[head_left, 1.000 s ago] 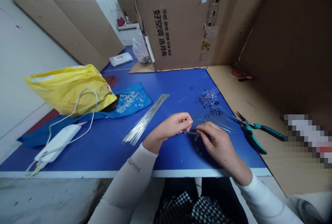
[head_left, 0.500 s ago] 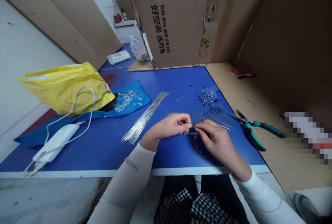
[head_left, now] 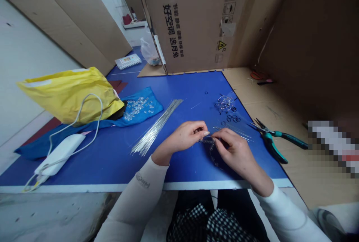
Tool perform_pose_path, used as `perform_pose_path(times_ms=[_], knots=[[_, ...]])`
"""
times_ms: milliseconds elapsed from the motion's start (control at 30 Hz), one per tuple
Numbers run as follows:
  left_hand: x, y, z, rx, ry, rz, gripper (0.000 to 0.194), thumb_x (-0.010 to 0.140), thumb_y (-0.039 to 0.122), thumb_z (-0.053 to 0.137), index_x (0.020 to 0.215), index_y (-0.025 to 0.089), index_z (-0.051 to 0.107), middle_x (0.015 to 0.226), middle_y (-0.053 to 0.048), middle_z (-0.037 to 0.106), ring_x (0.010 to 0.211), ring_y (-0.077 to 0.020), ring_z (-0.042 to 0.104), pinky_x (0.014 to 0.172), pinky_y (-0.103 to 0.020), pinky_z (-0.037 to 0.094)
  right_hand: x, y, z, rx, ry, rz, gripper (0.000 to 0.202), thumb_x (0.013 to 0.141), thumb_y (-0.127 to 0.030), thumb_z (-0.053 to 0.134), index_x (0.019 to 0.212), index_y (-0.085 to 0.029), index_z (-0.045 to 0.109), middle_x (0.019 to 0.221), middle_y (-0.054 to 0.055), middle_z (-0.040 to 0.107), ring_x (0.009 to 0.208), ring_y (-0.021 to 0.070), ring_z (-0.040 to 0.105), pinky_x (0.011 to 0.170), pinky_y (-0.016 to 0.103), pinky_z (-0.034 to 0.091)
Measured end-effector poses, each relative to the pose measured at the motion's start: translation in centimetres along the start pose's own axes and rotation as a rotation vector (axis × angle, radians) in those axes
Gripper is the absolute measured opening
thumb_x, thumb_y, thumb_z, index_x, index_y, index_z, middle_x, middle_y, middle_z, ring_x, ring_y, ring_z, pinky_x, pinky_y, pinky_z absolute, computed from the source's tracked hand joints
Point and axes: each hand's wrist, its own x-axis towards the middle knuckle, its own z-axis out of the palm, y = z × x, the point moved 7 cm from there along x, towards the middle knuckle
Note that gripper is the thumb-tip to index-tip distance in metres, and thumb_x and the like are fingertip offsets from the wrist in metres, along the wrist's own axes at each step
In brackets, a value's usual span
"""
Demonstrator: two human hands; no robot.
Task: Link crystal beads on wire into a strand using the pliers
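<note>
Near the front of the blue table, my left hand (head_left: 188, 136) pinches one end of a thin wire piece. My right hand (head_left: 231, 148) is closed on the other side of it, the fingertips of both hands a short gap apart. A dark, beaded wire strand (head_left: 213, 156) hangs in a curve below the fingers and touches the tabletop. Beyond my right hand lie loose thin wires (head_left: 238, 132), several black rings (head_left: 232, 118) and a tangle of beaded wire (head_left: 225, 104). A bundle of straight silvery wires (head_left: 157, 127) rests left of my left hand.
Clear beads (head_left: 138, 107) lie on a blue cloth (head_left: 153, 102) beside a yellow bag (head_left: 70, 94). A white power strip (head_left: 60, 156) with a cable is at the left. Pliers (head_left: 273, 141) lie at the right edge. A cardboard box (head_left: 196, 25) stands behind.
Both hands have shifted very slightly, with the gap between their fingertips a little wider. The strand still hangs below them.
</note>
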Motion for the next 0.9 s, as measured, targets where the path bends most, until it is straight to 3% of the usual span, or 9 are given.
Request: perform_pose_path(times_ms=[233,433,767,900], knots=[[0.1,0.1,-0.1,0.002,0.017,0.016,0.015,0.091,0.028,0.051,0.082,0.019,0.058,0.070,0.003,0.056,0.066,-0.0114,0.049,0.063,-0.024,0.036,0.7,0.0,-0.1,0.068,0.012,0.052,0.015,0.092,-0.027,0.055,0.095,-0.022,0.069,0.085,0.003,0.068,0.070,0.0143,0.060,0.067,0.028,0.045],[0.2,-0.6,0.3,-0.123,0.014,-0.021,0.012,0.088,0.030,0.055,0.084,0.019,0.057,0.071,0.003,0.055,0.066,-0.0113,0.049,0.061,-0.023,0.037,1.2,0.6,0.1,0.189,-0.026,0.159,0.020,0.093,-0.030,0.051,0.091,-0.022,0.069,0.076,0.000,0.070,0.066,0.0137,0.062,0.066,0.027,0.048],[0.4,-0.7,0.7,-0.275,0.016,-0.028,0.015,0.087,0.031,0.060,0.081,0.017,0.056,0.066,0.004,0.054,0.061,-0.0093,0.050,0.059,-0.022,0.039,1.8,1.4,1.2,0.401,-0.122,0.287,0.019,0.082,-0.035,0.063,0.088,-0.020,0.073,0.068,0.000,0.068,0.057,0.0121,0.057,0.055,0.024,0.044],[0.3,-0.8,1.0,-0.360,-0.010,-0.054,0.023,0.091,0.036,0.053,0.081,0.016,0.055,0.067,0.003,0.054,0.060,-0.0090,0.051,0.059,-0.022,0.042,1.8,1.3,1.7,0.521,-0.135,0.332,0.020,0.080,-0.036,0.064,0.081,-0.019,0.073,0.067,0.001,0.069,0.056,0.0117,0.056,0.054,0.024,0.044]])
